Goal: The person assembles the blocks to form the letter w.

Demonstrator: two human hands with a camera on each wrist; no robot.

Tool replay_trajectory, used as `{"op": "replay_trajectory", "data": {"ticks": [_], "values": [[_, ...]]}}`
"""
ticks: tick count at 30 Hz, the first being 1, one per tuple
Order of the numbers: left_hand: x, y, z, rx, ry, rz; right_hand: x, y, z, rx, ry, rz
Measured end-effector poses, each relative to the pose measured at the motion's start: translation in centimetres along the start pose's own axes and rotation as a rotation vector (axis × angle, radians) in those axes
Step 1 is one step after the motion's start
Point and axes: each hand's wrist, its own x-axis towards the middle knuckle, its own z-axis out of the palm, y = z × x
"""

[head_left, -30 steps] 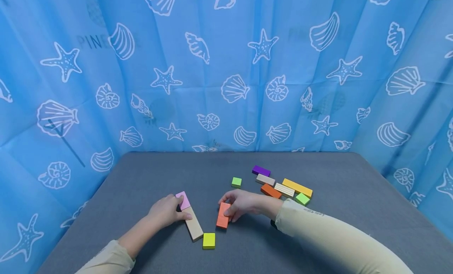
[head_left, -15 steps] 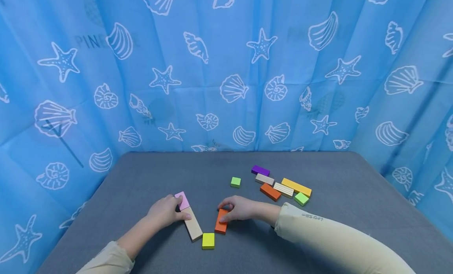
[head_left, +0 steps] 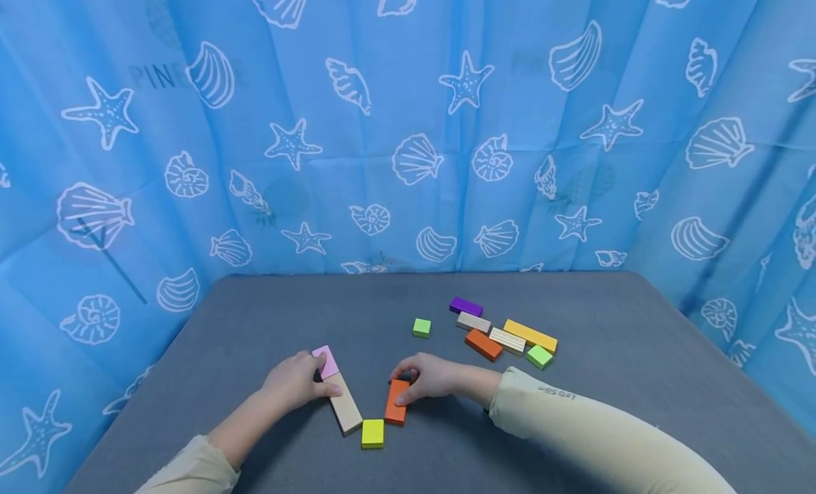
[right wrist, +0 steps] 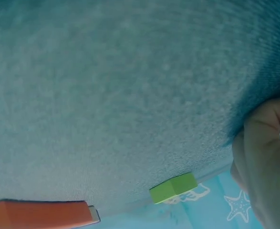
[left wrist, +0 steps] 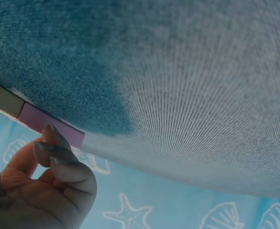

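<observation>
My left hand [head_left: 293, 386] rests on two wooden blocks lying end to end. Its fingers touch the pink block [head_left: 328, 363], while the thumb lies on the longer beige block [head_left: 347, 413]. The left wrist view shows loosely bent fingers against the side of the pink block [left wrist: 46, 125]. Between thumb and fingers my right hand [head_left: 428, 378] grips an orange-red block [head_left: 396, 407], whose near end is right beside a yellow square block [head_left: 372, 433]. That yellow block sits at the near end of the beige one. The right wrist view hides most of the gripped block.
A small green block [head_left: 421, 328] lies beyond my right hand. Farther right is a loose group: a purple block [head_left: 466, 306], a greyish one [head_left: 474, 322], a red-orange one [head_left: 484, 344], a striped one [head_left: 508, 340], a yellow-orange one [head_left: 530, 335] and another green one [head_left: 539, 356].
My right hand has brought the orange-red block nearer and slightly left, lowering it beside the yellow block. The left hand keeps its place on the pink and beige blocks.
</observation>
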Motion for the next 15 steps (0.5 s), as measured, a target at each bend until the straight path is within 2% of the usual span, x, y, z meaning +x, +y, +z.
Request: {"op": "replay_trajectory", "data": {"ticks": [15], "values": [[0.05, -0.03, -0.01, -0.012, -0.004, 0.003, 0.11, 0.08, 0.16, 0.017, 0.001, 0.004]]}}
